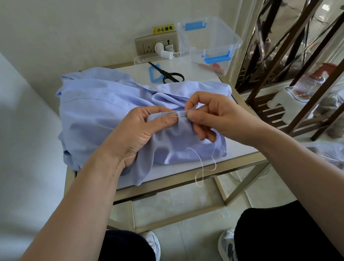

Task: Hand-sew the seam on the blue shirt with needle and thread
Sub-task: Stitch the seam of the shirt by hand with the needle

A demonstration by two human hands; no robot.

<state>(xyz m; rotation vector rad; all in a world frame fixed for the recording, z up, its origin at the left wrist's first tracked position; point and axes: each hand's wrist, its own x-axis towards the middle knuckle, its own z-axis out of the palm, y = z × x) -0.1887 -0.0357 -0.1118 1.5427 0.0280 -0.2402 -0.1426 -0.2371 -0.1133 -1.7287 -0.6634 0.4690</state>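
The blue shirt (100, 104) lies bunched on a small table (192, 166), part of it lifted toward me. My left hand (143, 129) grips a fold of the shirt, thumb pressed on the seam. My right hand (209, 113) pinches the thin needle (179, 114) between thumb and forefinger; the needle lies level, pushed through the fold between the two thumbs. A pale thread (202, 165) loops down from under my right hand past the table's front edge.
Black scissors (168, 73) and a blue plastic piece (154, 74) lie behind the shirt. A clear box with blue latches (208, 39) stands at the back right, a white thread spool (166, 54) near the wall socket (155, 43). A dark shelf frame (286, 58) stands close on the right.
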